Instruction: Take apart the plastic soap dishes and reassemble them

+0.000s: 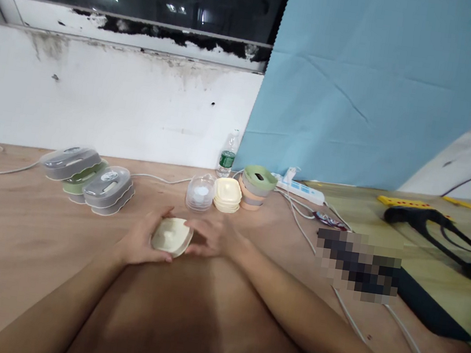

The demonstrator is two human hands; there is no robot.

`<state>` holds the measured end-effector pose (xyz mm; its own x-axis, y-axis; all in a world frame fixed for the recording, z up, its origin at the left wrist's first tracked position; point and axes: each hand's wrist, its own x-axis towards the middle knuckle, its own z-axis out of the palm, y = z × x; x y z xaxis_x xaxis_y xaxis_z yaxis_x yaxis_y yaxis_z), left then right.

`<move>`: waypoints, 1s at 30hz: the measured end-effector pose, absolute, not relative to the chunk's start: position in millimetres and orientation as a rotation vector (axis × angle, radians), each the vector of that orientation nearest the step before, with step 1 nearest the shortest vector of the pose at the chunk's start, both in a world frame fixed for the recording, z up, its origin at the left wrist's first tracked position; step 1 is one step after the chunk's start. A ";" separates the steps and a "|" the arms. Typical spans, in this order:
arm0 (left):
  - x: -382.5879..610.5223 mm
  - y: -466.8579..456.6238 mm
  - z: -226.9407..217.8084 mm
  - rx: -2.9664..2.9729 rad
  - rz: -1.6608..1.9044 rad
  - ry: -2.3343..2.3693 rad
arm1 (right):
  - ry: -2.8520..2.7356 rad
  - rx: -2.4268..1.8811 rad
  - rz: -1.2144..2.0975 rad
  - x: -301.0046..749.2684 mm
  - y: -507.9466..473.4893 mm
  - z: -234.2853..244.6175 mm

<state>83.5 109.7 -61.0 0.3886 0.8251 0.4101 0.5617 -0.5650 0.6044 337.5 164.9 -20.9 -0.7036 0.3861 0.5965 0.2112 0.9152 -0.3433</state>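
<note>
A cream-coloured shallow dish (171, 236) is tilted up off the wooden table (12, 238), held between both my hands. My left hand (143, 239) wraps round its left edge, thumb along the bottom. My right hand (213, 236) pinches its right rim with the fingers closed. Just behind stand a clear lid (200, 192), a stack of cream dishes (228, 194), and a stack of green, grey and orange dishes (255, 186).
A pile of grey and green lidded containers (90, 179) lies at the back left. A water bottle (227, 155) stands by the wall. A white power strip (301, 190) with cables, a black tool (435, 219) and a blue cloth backdrop (383, 86) are on the right.
</note>
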 end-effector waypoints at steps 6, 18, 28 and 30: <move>80.8 108.2 -52.9 2.381 0.972 1.279 | -2.421 -0.345 0.159 327.7 158.6 -51.4; 64.7 110.2 -39.6 2.355 1.451 1.895 | -1.282 -0.876 0.768 342.0 189.5 -54.9; 27.8 115.2 -28.7 1.961 1.793 2.542 | -0.823 -0.915 1.024 350.6 215.9 -56.1; 19.7 116.3 -31.0 1.877 1.781 2.583 | -0.799 -0.941 1.079 350.8 218.0 -57.2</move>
<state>19.7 116.3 -31.0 -0.3775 0.4389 0.8154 0.9182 0.0633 0.3911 350.8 218.0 -57.2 0.2833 0.9554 0.0827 -0.3577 0.1853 -0.9153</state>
